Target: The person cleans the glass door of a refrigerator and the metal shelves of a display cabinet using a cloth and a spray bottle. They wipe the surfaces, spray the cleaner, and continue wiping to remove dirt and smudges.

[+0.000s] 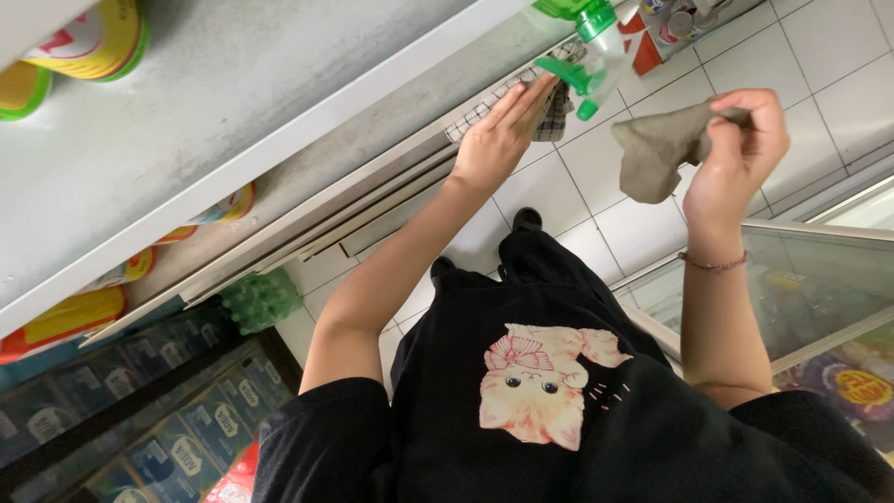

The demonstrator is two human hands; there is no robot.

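My left hand (498, 135) lies flat, fingers together, on a checked cloth (549, 107) at the edge of a grey metal shelf (279, 102). A clear spray bottle (587, 47) with a green trigger stands right beside that hand on the shelf edge. My right hand (740, 149) is raised over the floor and pinches a grey-brown rag (656, 149), which hangs down to the left. I look straight down my black shirt with a cat print (545, 382) to my black shoes on the white tiles.
Yellow and green tins (88, 42) stand on the upper shelf, more on the shelf below (65, 317). Packs of bottled water (140, 410) sit at lower left. A glass-topped display case (819, 289) is at my right. Small items (675, 23) lie at the top.
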